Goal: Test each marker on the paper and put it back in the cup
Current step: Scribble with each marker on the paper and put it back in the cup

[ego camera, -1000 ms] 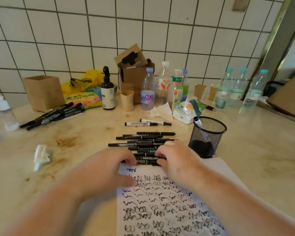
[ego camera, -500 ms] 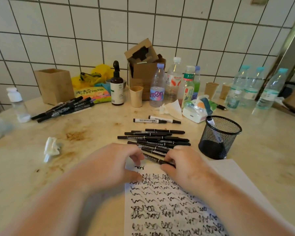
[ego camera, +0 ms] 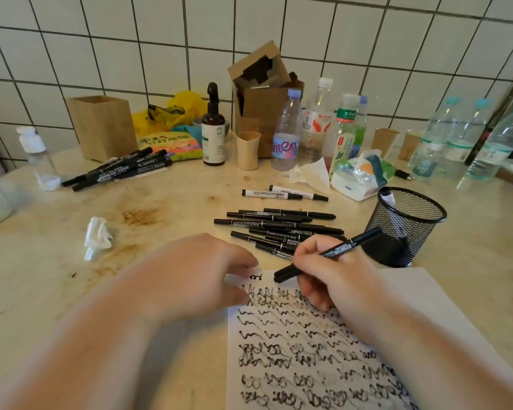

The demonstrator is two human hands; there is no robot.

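Observation:
My right hand (ego camera: 335, 279) grips a black marker (ego camera: 342, 250) that slants down-left, its capped lower end just above the top edge of the white paper (ego camera: 421, 294), which is covered in black scribbles. My left hand (ego camera: 202, 276) rests on the paper's top left corner, holding nothing. Just beyond both hands lies a pile of several black markers (ego camera: 279, 224). The black mesh cup (ego camera: 406, 223) stands to the right of the pile with one white marker (ego camera: 387, 198) in it.
Two white markers (ego camera: 282, 193) lie behind the pile, and another bunch of black markers (ego camera: 122, 170) lies at the back left by a wooden box (ego camera: 102, 127). Bottles, paper cups, tissues (ego camera: 97, 236) and a cardboard box (ego camera: 264, 96) crowd the tiled wall side.
My right hand has picked one black marker out of the pile and lifted it over the paper's top edge. My left hand stays at the paper's corner.

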